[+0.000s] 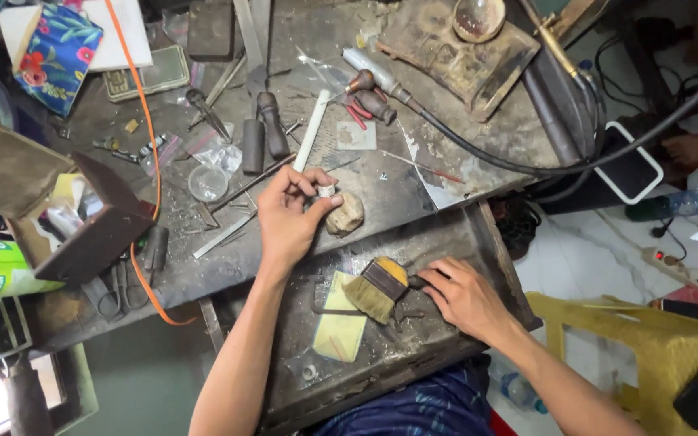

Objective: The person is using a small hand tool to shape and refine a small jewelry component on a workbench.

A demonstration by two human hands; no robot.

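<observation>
My left hand (pixel 291 216) rests on the worn workbench (pixel 414 186) and pinches a small white ring-like piece (pixel 326 191) between thumb and fingers. A tan lump of stone (pixel 345 215) lies just right of it. My right hand (pixel 464 297) lies in the pulled-out drawer (pixel 446 242), fingers curled on the dark handle of a flat brush (pixel 380 289) with yellowish bristles. A pale yellow card (pixel 339 329) lies under the brush.
Files and hand tools (pixel 262 129), a white rod (pixel 312 129), a small clear dish (pixel 207 182), scissors (pixel 115 291) and a dark open box (pixel 90 230) crowd the bench. A black hose (pixel 510 165) crosses right. A yellow stool (pixel 656 347) stands at lower right.
</observation>
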